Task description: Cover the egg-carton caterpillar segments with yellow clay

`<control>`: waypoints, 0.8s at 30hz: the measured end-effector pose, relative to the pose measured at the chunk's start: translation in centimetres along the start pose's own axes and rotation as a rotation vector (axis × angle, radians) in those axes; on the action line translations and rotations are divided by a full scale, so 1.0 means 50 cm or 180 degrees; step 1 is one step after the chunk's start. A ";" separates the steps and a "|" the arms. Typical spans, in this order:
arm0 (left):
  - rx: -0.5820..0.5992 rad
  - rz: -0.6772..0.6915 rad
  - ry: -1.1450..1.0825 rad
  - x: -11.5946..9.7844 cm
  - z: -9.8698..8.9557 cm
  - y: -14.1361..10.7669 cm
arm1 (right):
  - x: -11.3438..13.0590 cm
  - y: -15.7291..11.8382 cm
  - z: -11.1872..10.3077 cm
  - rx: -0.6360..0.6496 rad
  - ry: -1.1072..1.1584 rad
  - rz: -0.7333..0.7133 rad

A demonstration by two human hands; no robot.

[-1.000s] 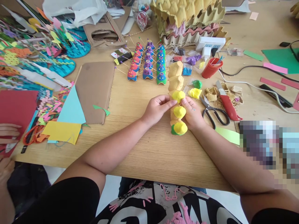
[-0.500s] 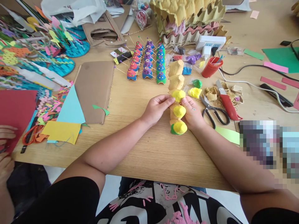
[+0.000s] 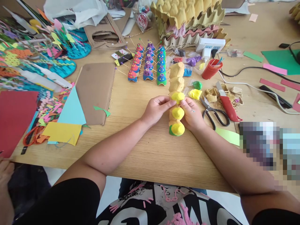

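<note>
Between my hands is an egg carton strip [image 3: 176,83], a row of tan cardboard bumps pointing away from me. Yellow clay [image 3: 177,113] caps the three nearer bumps, and green clay [image 3: 172,131] shows at the near end. My left hand [image 3: 157,109] pinches the strip's left edge, thumb against the third bump. On the right side, my right hand [image 3: 192,113] grips it with the thumb pressed on the same yellow cap. Just beyond my right hand lie a yellow clay lump [image 3: 195,93] and a green clay lump [image 3: 197,84].
Finished painted caterpillars [image 3: 148,62] stand in rows ahead. Scissors [image 3: 214,113], a red-handled knife [image 3: 228,106] and a red cup [image 3: 212,69] lie right. Egg trays [image 3: 187,18] are stacked behind. Cardboard [image 3: 95,92] and coloured paper lie left, beside another person's hand [image 3: 6,168].
The strip has tilted slightly and shifted a little left in my hands. My right thumb has moved slightly over the yellow cap. The other person's hand at far left has moved down.
</note>
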State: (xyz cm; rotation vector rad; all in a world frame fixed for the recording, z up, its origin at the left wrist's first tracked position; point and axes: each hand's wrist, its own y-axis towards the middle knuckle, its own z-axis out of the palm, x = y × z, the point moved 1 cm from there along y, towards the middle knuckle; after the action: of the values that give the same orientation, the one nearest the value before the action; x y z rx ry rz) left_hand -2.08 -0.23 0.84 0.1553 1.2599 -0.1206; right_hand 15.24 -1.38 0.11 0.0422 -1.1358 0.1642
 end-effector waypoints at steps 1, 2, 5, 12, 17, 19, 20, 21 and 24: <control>-0.0033 0.0014 0.0038 0.001 -0.001 0.000 | 0.000 0.001 -0.001 -0.0010 -0.0018 -0.0030; -0.0061 0.0021 0.0062 0.002 -0.003 0.001 | 0.001 0.002 -0.002 -0.0013 -0.0056 -0.0059; -0.0090 -0.0012 0.0018 0.010 -0.007 0.003 | 0.006 0.007 -0.008 -0.0002 -0.0273 -0.0160; 0.0164 0.0027 -0.0023 0.016 -0.015 0.007 | 0.027 0.009 -0.021 0.0046 -0.1031 -0.0561; 0.0220 0.0107 0.0274 -0.002 -0.018 0.006 | 0.037 0.003 -0.019 -0.0082 -0.1436 -0.0725; 0.0158 0.0116 0.0427 -0.007 -0.020 0.006 | 0.036 0.004 -0.018 -0.0009 -0.1436 -0.0699; 0.0123 0.0135 0.0493 -0.008 -0.020 0.006 | 0.035 0.005 -0.018 0.0024 -0.1411 -0.0695; 0.0094 0.0161 0.0550 -0.009 -0.021 0.006 | 0.033 0.006 -0.018 0.0050 -0.1383 -0.0702; 0.0036 0.0213 0.0625 -0.010 -0.021 0.005 | 0.029 0.007 -0.018 0.0082 -0.1339 -0.0773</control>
State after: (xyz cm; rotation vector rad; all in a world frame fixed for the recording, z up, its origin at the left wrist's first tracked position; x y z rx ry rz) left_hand -3.15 0.20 1.00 0.2231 1.4481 -0.0556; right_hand 16.59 -0.74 1.01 0.2456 -1.5363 -0.0507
